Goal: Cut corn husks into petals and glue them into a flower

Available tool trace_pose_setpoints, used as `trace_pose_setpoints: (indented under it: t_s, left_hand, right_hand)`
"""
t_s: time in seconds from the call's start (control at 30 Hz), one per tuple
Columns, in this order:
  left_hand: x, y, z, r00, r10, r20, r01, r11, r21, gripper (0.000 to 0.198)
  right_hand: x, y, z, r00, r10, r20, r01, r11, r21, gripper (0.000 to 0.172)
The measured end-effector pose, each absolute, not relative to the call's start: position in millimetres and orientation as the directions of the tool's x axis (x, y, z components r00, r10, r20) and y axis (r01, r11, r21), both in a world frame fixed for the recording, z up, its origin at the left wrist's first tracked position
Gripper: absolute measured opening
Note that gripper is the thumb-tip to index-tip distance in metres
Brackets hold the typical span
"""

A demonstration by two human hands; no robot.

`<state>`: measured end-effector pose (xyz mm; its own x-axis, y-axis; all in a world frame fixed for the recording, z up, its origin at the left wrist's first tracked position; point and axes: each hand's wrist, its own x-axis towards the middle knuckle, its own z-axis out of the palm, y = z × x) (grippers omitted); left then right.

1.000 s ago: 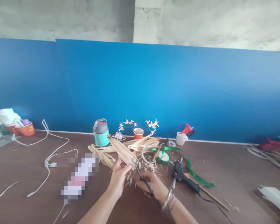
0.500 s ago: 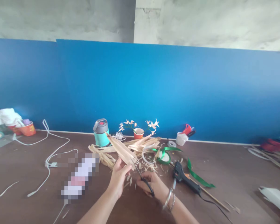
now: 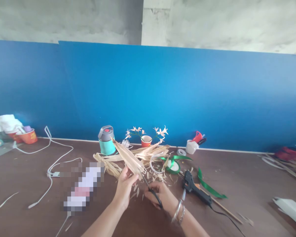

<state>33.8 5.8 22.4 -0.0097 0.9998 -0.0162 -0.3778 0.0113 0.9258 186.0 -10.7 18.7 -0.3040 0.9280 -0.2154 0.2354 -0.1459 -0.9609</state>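
Observation:
My left hand (image 3: 124,186) pinches the lower end of a long dried corn husk (image 3: 127,156) that points up and to the left. My right hand (image 3: 161,196), with bangles on the wrist, grips black-handled scissors (image 3: 150,188) whose blades reach up to the husk's lower edge. Small cut husk slivers (image 3: 136,191) lie on the brown table between the two hands. A heap of more dried husks (image 3: 148,153) lies just behind.
A black glue gun (image 3: 196,189) with its cord, a green ribbon roll (image 3: 173,164) and a loose ribbon (image 3: 208,187) lie to the right. A teal flask (image 3: 106,140), a red cup of husk flowers (image 3: 146,140) and a white cup (image 3: 191,146) stand by the blue wall. White cables (image 3: 53,161) run left.
Almost nothing differs: both hands keep their hold, and the husk and scissors shift only slightly.

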Motion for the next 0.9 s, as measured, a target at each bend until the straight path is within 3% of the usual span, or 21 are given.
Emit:
trace_pose_setpoints:
  t_s: [0.9]
  left_hand:
    - [25.5,11.0,30.6,0.15,0.988,-0.043,-0.367,0.096,0.925,0.039]
  right_hand:
    - [192.5,-6.9,11.7,-0.325,0.92,-0.22,0.301,-0.12,-0.946,0.015]
